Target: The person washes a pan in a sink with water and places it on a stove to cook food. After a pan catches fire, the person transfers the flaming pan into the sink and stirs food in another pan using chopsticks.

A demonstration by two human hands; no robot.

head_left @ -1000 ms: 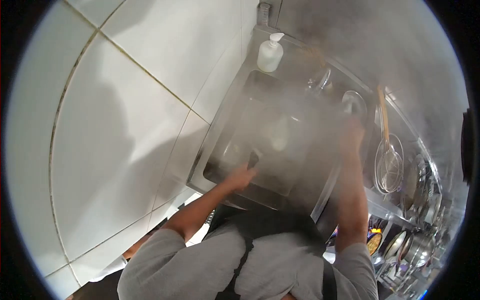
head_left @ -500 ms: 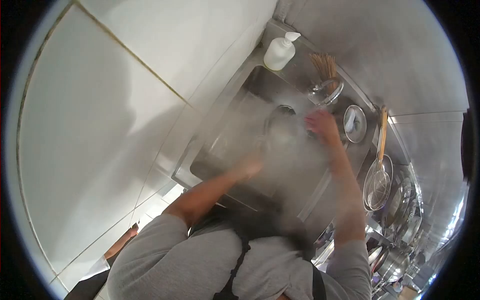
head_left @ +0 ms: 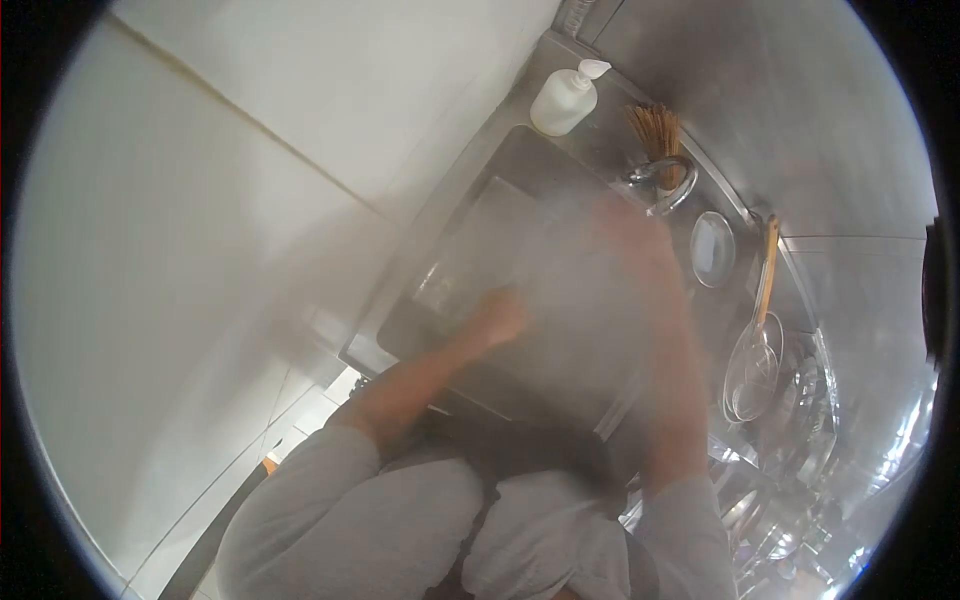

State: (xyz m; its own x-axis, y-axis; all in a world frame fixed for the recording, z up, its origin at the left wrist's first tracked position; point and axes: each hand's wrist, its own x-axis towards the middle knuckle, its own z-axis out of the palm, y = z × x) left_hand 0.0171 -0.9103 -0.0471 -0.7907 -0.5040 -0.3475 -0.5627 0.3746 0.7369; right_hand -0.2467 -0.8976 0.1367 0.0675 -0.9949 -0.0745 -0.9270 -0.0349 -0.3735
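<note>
Thick steam rises from the steel sink (head_left: 395, 320) and blurs both hands. My left hand (head_left: 500, 315) is over the sink with its fingers curled closed; whatever it grips is lost in the steam. Just below the curved faucet (head_left: 685, 185), my right hand (head_left: 630, 225) is a reddish smear, and its fingers cannot be made out. Any vessel under the hands is hidden now. On the ledge to the right of my right hand lies a small oval dish (head_left: 712, 270) with a pale piece on it.
A white pump bottle (head_left: 564, 102) stands at the sink's back corner, near a bristle brush (head_left: 655, 130) behind the faucet. Wooden-handled wire strainers (head_left: 752, 375) lie along the right wall, with metal cookware (head_left: 780, 525) nearer me. A tiled wall (head_left: 220, 200) borders the left.
Steam has spread, covering the dark round rim that showed between my hands. My right hand has moved slightly left and blurred; my left hand shows more clearly.
</note>
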